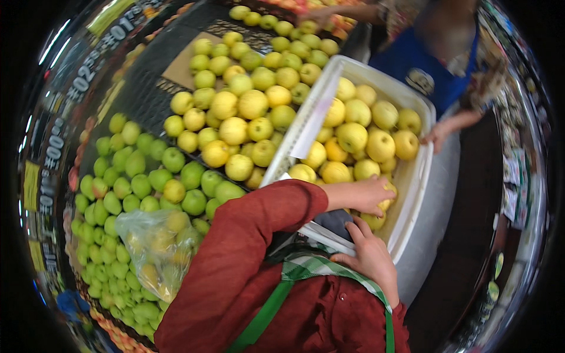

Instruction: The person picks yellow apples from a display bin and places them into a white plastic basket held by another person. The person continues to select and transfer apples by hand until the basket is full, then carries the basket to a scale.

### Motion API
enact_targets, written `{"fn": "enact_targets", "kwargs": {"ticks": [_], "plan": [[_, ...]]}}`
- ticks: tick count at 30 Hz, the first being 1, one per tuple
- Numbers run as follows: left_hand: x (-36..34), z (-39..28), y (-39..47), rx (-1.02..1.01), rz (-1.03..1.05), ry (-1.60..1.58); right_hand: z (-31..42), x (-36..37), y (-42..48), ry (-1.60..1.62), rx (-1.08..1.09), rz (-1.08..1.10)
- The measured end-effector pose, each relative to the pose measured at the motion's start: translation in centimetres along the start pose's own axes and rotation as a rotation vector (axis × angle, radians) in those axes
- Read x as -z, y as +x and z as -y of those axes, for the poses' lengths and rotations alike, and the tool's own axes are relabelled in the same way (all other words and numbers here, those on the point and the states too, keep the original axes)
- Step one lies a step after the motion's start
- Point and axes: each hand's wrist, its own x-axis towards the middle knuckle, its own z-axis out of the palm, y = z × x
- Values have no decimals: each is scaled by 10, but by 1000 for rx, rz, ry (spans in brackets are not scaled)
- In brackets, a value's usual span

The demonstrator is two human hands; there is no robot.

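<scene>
A white plastic crate holds many yellow apples. My left hand, its arm stretched across my body, grips a yellow apple near the crate's near right corner. Just below it, my right hand rests at the crate's near rim, fingers against a dark grey object; whether it holds this cannot be told. A paper strip lies along the crate's left side. Left of the crate, more yellow apples are heaped on the display.
Green apples and green pears fill the left display. A clear plastic bag of yellowish fruit lies on them. Cardboard lies behind. A person in a blue apron stands beyond the crate, one hand at its right rim.
</scene>
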Motion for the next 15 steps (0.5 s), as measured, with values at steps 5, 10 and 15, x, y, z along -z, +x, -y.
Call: {"fn": "enact_targets", "kwargs": {"ticks": [5,10,15], "plan": [[33,10,-22,129,-227,-169,0,-1,0,-36,33,20],[127,23,-113,318,-668,-1112,2,3,1,-44,-18,38],[179,52,-251,-7,-1154,-1633,-4,-2,2,-45,-9,32]]}}
